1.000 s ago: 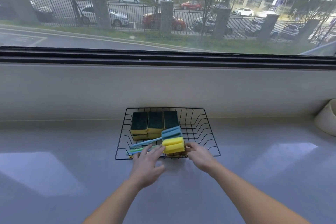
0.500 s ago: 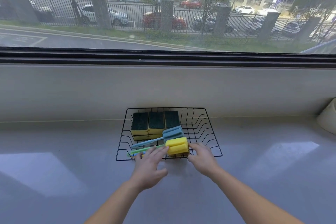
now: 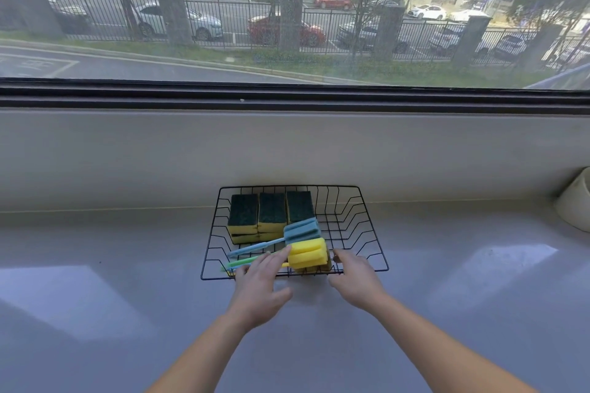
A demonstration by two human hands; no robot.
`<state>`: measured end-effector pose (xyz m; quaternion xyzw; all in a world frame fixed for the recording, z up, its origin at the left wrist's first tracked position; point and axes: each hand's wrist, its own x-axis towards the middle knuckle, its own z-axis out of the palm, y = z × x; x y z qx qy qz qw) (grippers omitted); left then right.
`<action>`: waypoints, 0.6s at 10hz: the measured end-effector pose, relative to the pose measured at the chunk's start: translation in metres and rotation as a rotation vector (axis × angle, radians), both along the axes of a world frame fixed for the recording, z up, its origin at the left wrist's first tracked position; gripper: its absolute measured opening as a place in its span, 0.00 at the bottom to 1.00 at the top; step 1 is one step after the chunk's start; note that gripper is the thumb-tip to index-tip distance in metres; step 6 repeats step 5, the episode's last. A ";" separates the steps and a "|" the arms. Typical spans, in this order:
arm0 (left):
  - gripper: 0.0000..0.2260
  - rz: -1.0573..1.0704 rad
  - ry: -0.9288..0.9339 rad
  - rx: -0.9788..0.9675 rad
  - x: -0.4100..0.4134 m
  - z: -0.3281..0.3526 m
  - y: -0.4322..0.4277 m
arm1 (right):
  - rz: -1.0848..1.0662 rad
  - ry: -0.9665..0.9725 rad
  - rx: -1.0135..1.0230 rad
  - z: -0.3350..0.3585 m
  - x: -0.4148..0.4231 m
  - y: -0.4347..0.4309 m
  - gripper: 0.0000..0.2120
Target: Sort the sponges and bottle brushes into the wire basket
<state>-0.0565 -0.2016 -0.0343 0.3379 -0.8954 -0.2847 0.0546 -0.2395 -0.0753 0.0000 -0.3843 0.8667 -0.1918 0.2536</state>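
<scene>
**Both hands at the near edge of the basket**

In the lower middle of the frame we see the wire basket point(image 3: 374, 226) standing on a pale grey counter point(image 3: 127, 313), its far side against the low wall under the window point(image 3: 287, 9).

The sponges point(image 3: 271, 212) fill the basket's upper left corner: three side by side, dark green faces up and yellow beneath, with a second yellow layer showing under them.

Two bottle brushes lie in front of them with their heads side by side and their handles pointing toward the lower left. The blue brush point(image 3: 301, 230) lies farther from us, its head touching the sponges. The yellow brush point(image 3: 308, 253) lies nearer, close to the near rim. A green handle point(image 3: 245, 262) runs beside the blue one and reaches the basket's lower left corner.

The left hand point(image 3: 260, 290) reaches over the near rim with its fingers straight and spread. The fingertips rest on the handles, right beside the yellow head.

The right hand point(image 3: 354, 277) sits at the near rim just right of the yellow head, with its back toward us. We cannot tell whether its fingers grip the wire or only rest there.

At the right edge of the frame a white container point(image 3: 574, 201) stands on the counter, well apart from the basket
</scene>
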 end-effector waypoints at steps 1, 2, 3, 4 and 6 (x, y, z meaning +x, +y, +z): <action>0.35 0.002 0.008 0.000 0.001 0.001 0.000 | 0.002 -0.004 0.007 0.000 -0.001 0.000 0.23; 0.34 0.006 0.024 0.007 0.003 0.002 0.000 | -0.004 -0.013 0.001 0.001 -0.003 0.000 0.24; 0.34 0.036 0.057 0.024 0.003 0.008 0.001 | -0.016 -0.019 -0.017 0.005 -0.005 0.000 0.24; 0.31 0.067 0.073 -0.010 0.004 0.017 -0.001 | -0.022 -0.016 -0.036 0.016 -0.010 -0.003 0.27; 0.28 0.046 0.062 -0.081 0.006 0.030 -0.007 | -0.011 -0.002 -0.055 0.030 -0.014 -0.006 0.28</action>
